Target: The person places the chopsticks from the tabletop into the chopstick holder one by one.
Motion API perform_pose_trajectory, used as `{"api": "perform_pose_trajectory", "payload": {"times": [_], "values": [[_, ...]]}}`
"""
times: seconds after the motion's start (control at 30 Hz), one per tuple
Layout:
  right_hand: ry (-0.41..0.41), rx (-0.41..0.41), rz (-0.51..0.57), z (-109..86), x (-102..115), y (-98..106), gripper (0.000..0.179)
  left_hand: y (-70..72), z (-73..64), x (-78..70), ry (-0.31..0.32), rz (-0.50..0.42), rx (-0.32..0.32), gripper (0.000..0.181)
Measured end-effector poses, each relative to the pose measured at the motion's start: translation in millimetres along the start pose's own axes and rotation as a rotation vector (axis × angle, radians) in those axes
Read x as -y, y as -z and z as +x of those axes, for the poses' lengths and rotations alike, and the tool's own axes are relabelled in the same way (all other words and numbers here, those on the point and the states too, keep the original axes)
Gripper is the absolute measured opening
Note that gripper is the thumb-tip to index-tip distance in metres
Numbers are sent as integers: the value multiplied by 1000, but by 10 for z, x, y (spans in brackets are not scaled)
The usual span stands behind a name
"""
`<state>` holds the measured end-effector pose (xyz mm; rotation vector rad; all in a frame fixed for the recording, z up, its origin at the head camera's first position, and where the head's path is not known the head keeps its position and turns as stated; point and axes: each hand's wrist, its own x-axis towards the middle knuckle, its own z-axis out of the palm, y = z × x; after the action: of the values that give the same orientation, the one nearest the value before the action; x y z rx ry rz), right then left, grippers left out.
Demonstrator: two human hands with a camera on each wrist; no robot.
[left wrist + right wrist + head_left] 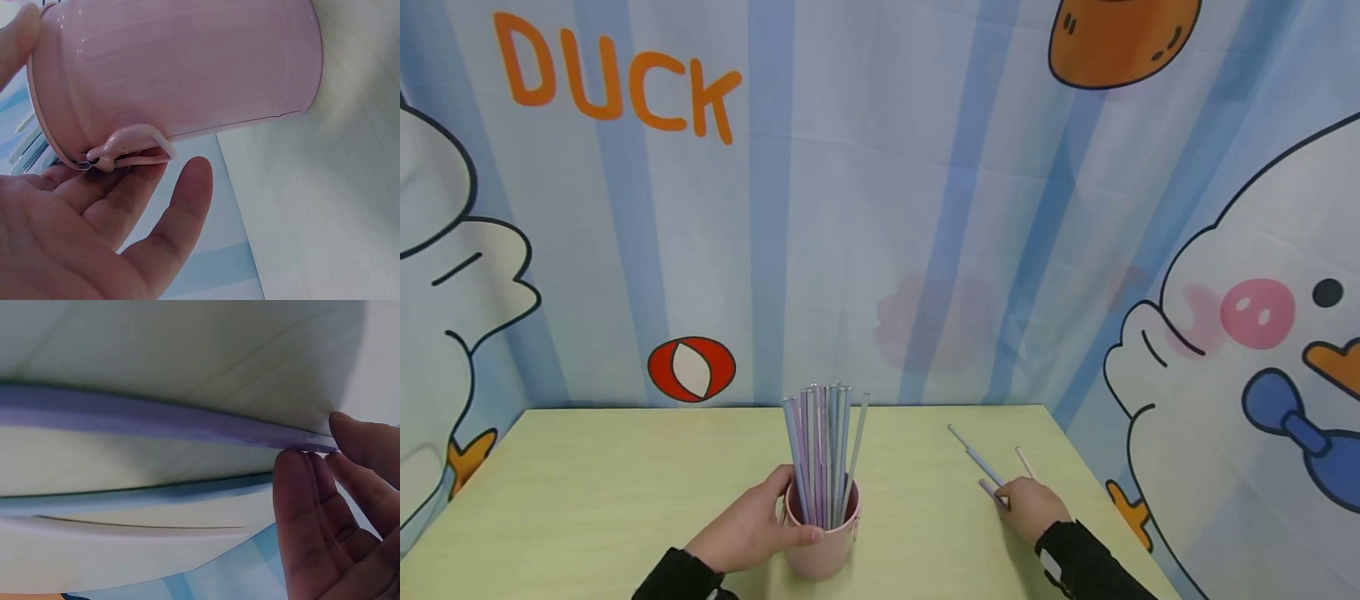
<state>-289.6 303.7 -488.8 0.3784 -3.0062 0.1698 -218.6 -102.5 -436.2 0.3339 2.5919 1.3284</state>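
A small pink metal bucket [822,557] stands on the table, packed with upright purple, blue and clear-looking straws [823,450]. My left hand [756,521] holds it at the rim, thumb across the front and fingers round the left side. In the left wrist view those fingers lie by the bucket's small side handle [140,147], with one finger apart from the wall. On the right, my right hand [1033,507] pinches the near end of a purple straw [156,419] low over the table. A blue straw [125,499] and a pale pink straw [150,530] lie beside it.
The pale wood-look table [647,475] ends at a back edge against a striped blue curtain [850,208] printed with ducks. The loose straws lie near the table's right edge, roughly a hand's length or more from the bucket.
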Motion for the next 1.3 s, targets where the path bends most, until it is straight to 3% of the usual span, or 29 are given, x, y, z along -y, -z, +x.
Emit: {"api": "perform_pose_trajectory", "payload": {"times": [0.77,1.07,1.3], "values": [[123,41,140,63,469,-48,20,1,3,-6,-11,-11,14,94],[194,31,256,148,682,136,31,1,6,11,1,-13,10,95],[172,9,422,202,820,373,34,2,-2,1,5,-13,1,94]]}}
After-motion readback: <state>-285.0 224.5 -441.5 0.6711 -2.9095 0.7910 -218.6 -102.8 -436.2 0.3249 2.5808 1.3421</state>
